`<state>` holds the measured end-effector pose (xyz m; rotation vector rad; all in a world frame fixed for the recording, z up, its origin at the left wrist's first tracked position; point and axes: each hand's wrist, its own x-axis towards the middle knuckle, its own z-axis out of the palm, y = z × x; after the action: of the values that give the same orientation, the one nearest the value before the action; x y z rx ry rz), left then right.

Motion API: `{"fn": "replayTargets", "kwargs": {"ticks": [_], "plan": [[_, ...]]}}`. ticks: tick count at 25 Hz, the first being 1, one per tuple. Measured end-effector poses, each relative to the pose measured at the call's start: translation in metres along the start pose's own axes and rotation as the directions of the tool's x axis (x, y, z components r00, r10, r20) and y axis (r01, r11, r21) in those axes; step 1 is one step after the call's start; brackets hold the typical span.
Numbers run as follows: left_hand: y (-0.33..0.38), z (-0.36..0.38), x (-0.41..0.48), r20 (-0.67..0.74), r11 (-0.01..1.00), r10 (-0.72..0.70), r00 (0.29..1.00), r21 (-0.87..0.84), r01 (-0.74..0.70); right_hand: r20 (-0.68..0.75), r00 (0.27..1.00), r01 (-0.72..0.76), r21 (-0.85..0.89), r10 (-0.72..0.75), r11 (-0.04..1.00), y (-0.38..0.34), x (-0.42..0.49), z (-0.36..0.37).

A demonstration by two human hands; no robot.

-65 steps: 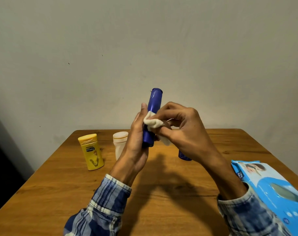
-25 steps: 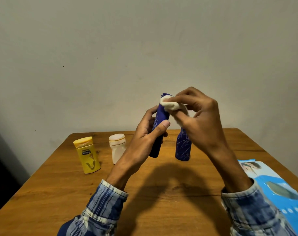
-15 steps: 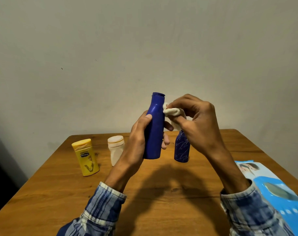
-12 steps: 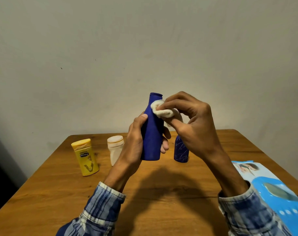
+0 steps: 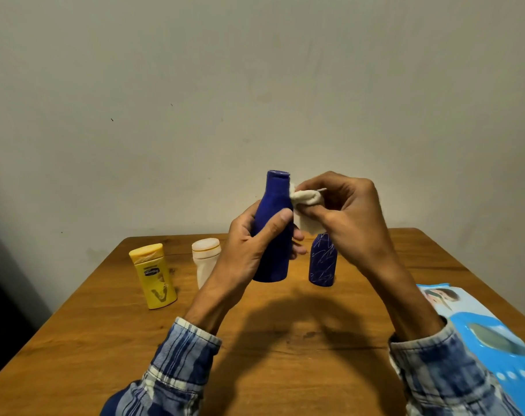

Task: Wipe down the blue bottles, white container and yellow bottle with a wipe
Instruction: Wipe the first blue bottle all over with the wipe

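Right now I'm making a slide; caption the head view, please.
Left hand holds blue bottle upright while right hand presses a wipe to its neck.

A wooden table [image 5: 75, 349] stands against a plain pale wall [image 5: 255, 85].

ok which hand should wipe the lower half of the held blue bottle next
Right, probably. The right hand pinches the wipe against the neck of the blue bottle, so it can slide down. The left hand grips the body, holding it upright.
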<state>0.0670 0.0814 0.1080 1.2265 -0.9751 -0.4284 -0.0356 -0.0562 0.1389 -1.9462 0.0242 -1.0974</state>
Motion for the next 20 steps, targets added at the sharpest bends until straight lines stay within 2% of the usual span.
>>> {"fn": "replayTargets", "kwargs": {"ticks": [2,5,7,9,11,12,13,16,17,18,20], "plan": [[-0.004,-0.004,0.001,-0.026,0.992,0.033,0.999,0.12,-0.03,-0.081,0.993,-0.091,-0.007,0.09,0.996,-0.001,0.001,-0.013],[-0.008,-0.01,0.004,-0.053,0.962,0.087,0.995,0.264,-0.07,-0.169,0.986,0.009,0.001,-0.009,1.0,-0.013,0.003,-0.028],[-0.009,-0.009,0.004,-0.041,0.94,0.108,0.993,0.331,-0.089,-0.098,0.987,0.119,-0.069,-0.126,0.99,-0.021,0.001,-0.026],[-0.012,-0.009,0.004,-0.04,0.917,0.117,0.992,0.388,-0.092,0.088,0.964,0.264,-0.255,-0.249,0.93,-0.025,-0.002,-0.019],[-0.013,-0.01,0.003,-0.063,0.905,0.132,0.989,0.414,-0.095,0.284,0.92,0.363,-0.354,-0.27,0.862,-0.024,-0.002,-0.019],[-0.014,-0.012,0.003,-0.075,0.903,0.14,0.987,0.419,-0.096,0.33,0.912,0.353,-0.338,-0.241,0.872,-0.025,-0.001,-0.023],[-0.015,-0.013,0.004,-0.08,0.901,0.144,0.986,0.423,-0.097,0.322,0.922,0.318,-0.305,-0.217,0.898,-0.026,-0.001,-0.028],[-0.017,-0.014,0.005,-0.072,0.889,0.14,0.988,0.448,-0.093,0.052,0.964,0.265,-0.292,-0.262,0.919,-0.027,0.0,-0.033],[-0.017,-0.014,0.005,-0.072,0.886,0.141,0.987,0.454,-0.093,0.028,0.961,0.271,-0.308,-0.276,0.912,-0.027,0.001,-0.029],[-0.018,-0.013,0.005,-0.074,0.884,0.143,0.987,0.457,-0.094,0.062,0.957,0.286,-0.334,-0.282,0.898,-0.027,0.0,-0.023],[-0.021,-0.014,0.005,-0.085,0.889,0.151,0.985,0.448,-0.097,0.244,0.934,0.342,-0.391,-0.263,0.854,-0.025,-0.004,-0.014]]}}
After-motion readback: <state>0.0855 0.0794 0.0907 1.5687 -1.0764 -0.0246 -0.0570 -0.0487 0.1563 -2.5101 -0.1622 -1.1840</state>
